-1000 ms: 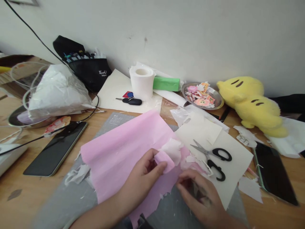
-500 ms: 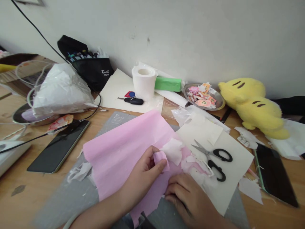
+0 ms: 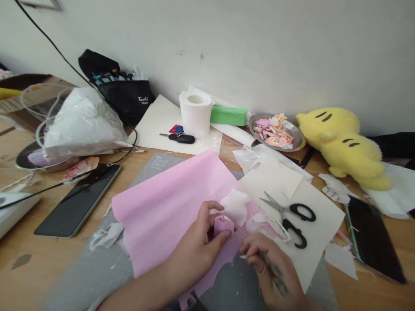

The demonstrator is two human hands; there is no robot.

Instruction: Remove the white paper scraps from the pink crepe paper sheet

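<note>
My left hand (image 3: pixel 204 237) pinches a small pink paper piece (image 3: pixel 223 225) with faint drawn lines, thumb in front and fingers behind. Beneath it lies a large pink paper sheet (image 3: pixel 168 194) with a torn lower edge. My right hand (image 3: pixel 269 259) is closed just to the right, its fingertips pinched on a tiny white paper scrap (image 3: pixel 243 256); a dark smudge marks the hand. Beyond the hands rest a torn white paper piece (image 3: pixel 235 205) and pink and white scraps (image 3: pixel 262 224). Black-handled scissors (image 3: pixel 287 211) lie partly spread on white card (image 3: pixel 311 242).
Phones lie at left (image 3: pixel 79 201) and right (image 3: pixel 372 237). Along the wall stand a marker case (image 3: pixel 126 97), a white roll (image 3: pixel 196 114), a metal dish (image 3: pixel 300 140) of paper cutouts and a yellow plush toy (image 3: pixel 346 147). A white plastic bag (image 3: pixel 84 123) sits back left.
My right hand has turned palm-side up and shifted slightly right, now with the tiny scrap at its fingertips. My left hand has tilted the pink piece, so its drawn lines show.
</note>
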